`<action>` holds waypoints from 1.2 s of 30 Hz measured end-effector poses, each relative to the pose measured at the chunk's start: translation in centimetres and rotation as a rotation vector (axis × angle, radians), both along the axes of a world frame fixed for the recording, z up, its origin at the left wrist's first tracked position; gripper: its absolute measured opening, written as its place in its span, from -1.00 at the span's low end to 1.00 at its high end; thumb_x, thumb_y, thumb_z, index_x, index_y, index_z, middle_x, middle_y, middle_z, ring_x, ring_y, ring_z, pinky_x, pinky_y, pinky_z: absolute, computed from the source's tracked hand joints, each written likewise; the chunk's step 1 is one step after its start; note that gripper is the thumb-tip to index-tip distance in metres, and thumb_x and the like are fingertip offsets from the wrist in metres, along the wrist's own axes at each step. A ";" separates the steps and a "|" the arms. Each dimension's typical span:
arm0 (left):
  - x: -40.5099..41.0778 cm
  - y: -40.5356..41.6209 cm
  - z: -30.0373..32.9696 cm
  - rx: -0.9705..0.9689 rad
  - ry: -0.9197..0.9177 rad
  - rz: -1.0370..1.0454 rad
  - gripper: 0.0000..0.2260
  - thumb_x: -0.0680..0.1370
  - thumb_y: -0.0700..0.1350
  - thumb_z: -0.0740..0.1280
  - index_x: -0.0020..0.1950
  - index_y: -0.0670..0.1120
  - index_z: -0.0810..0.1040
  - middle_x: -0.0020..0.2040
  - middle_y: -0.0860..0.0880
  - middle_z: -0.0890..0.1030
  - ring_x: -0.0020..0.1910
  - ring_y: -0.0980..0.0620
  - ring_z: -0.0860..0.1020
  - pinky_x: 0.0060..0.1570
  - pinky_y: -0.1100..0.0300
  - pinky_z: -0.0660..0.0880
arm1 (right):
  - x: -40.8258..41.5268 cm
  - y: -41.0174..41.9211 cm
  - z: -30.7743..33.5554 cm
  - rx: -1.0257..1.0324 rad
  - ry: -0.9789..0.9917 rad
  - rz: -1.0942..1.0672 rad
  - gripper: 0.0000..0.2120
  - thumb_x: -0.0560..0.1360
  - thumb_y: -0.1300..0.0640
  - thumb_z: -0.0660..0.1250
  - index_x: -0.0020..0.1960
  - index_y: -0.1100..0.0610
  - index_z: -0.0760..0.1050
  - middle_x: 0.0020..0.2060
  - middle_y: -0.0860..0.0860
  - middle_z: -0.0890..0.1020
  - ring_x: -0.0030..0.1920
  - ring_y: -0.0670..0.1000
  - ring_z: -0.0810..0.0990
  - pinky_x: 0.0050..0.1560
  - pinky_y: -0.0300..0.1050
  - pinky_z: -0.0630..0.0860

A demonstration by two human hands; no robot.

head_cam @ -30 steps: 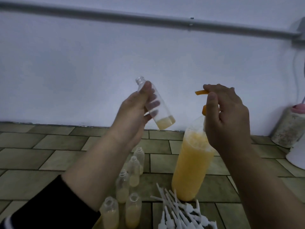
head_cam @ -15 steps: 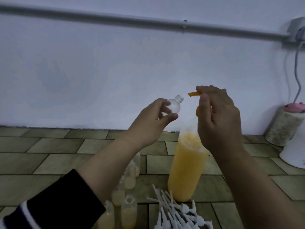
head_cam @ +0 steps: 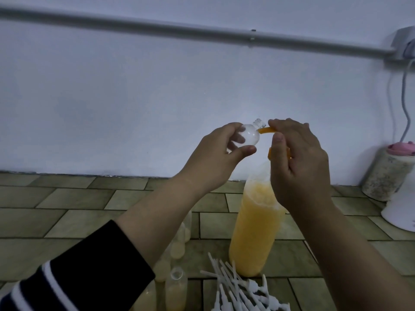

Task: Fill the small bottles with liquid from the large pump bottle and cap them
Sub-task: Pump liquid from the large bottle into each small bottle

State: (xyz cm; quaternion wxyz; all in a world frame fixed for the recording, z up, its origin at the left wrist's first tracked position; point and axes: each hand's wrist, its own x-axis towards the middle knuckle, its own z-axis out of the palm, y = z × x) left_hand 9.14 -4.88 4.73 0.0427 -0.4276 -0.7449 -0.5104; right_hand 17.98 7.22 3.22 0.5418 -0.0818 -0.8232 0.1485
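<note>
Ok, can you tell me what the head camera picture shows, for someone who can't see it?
A left hand holds a small clear plastic bottle with its neck against the orange spout of a tall pump bottle of yellow liquid, which the right hand grips. White plastic caps lie piled below.

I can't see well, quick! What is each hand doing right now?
Left hand: holds the small bottle, its neck at the orange spout.
Right hand: fingers curled round the pump head of the large pump bottle.
</note>
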 end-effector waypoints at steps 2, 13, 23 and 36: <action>0.0 0.1 0.2 -0.003 0.029 0.010 -0.63 0.53 0.01 0.33 0.32 0.01 0.41 0.11 0.09 0.54 0.01 0.14 0.53 0.01 0.26 0.47 | 0.0 0.0 0.0 0.003 0.000 -0.004 -0.49 0.58 -0.08 -0.07 0.28 0.14 0.49 0.23 0.05 0.56 0.29 0.03 0.45 0.41 -0.17 0.16; -0.4 0.3 0.6 -0.076 0.234 0.112 -0.59 0.54 0.03 0.33 0.37 0.04 0.37 0.19 0.10 0.51 0.05 0.15 0.48 0.06 0.26 0.45 | -0.2 -0.2 -0.3 0.028 0.036 -0.006 -0.52 0.57 -0.06 -0.02 0.24 0.18 0.50 0.17 0.10 0.59 0.21 0.08 0.51 0.34 0.08 0.36; 0.4 0.6 -0.7 -0.146 0.210 0.099 -0.57 0.55 0.08 0.29 0.39 0.02 0.36 0.22 0.08 0.50 0.05 0.14 0.47 -0.03 0.29 0.37 | 0.2 0.1 -1.2 0.069 0.007 0.016 -0.59 0.54 0.02 0.05 0.24 0.19 0.49 0.12 0.07 0.59 0.16 0.05 0.51 0.30 0.09 0.38; 0.5 -0.6 -0.4 -0.030 0.048 0.065 -0.62 0.54 0.05 0.32 0.33 0.02 0.41 0.17 0.12 0.51 0.07 0.14 0.49 0.03 0.26 0.46 | 0.3 0.3 0.3 0.007 -0.007 0.036 -0.48 0.54 -0.10 -0.04 0.25 0.15 0.51 0.16 0.06 0.60 0.23 0.06 0.50 0.33 0.00 0.35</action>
